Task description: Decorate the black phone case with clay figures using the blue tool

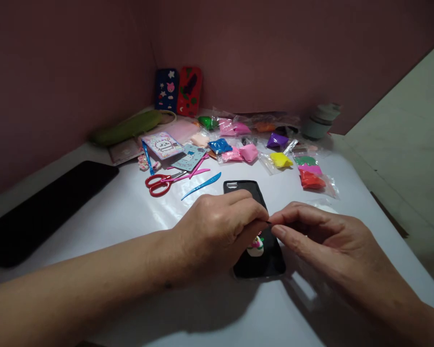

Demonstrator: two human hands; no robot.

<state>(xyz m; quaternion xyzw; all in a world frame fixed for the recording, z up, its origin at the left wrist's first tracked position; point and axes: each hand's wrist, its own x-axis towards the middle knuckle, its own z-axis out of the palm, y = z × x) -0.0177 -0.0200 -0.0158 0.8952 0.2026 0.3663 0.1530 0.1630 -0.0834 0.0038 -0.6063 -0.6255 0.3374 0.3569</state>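
A black phone case lies flat on the white table, its camera cutout toward the far side. On its lower half sits a small white clay figure with pink and green bits, partly covered by my left hand. That hand is closed above the case, thumb and fingers pinched together. From the right, my right hand meets it with thumb and index finger pinched. A tiny dark bit seems to be between the fingertips where both hands meet, too small to name.
Behind the case lie red scissors, a blue modelling knife and several bags of coloured clay, such as a yellow one. Two decorated cases, blue and red, lean on the wall. A black slab lies left.
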